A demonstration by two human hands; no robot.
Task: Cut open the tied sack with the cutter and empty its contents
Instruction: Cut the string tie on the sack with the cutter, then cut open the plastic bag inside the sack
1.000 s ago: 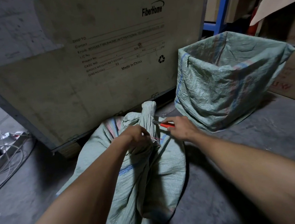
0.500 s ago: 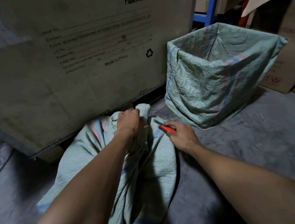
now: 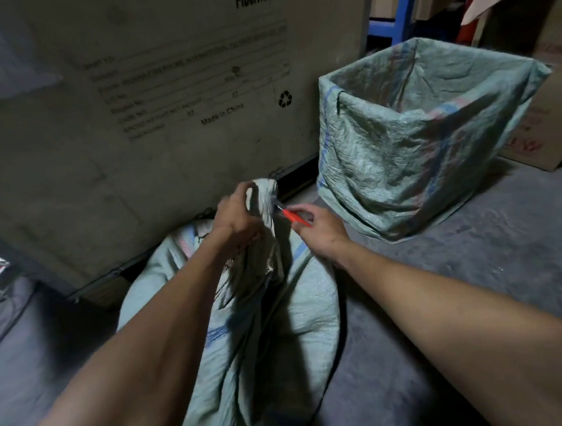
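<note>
From the head view, the tied sack [image 3: 248,321] is lying slumped on the floor [image 3: 467,298] in front of the big crate [image 3: 148,115], and the left hand [image 3: 235,216] is wrapping its grip around the bunched neck [image 3: 264,197], pulling it up taut. The right hand [image 3: 322,229] is clamping its grip on the red cutter [image 3: 294,217], and the blade end is touching the neck just beside the left fingers. The sack is looking soft and floppy, a pale green woven plastic with blue and pink stripes, creasing and sagging everywhere below the neck, so it probably carries a loose, fairly light load. That weave is likely slick and tough, so the gathered neck is looking like the sensible place to take hold, keeping the fabric tight for the blade. Fingers are sitting close to that edge, which is a risk. An open sack [image 3: 429,138] of the same cloth is standing just beyond the right hand.
</note>
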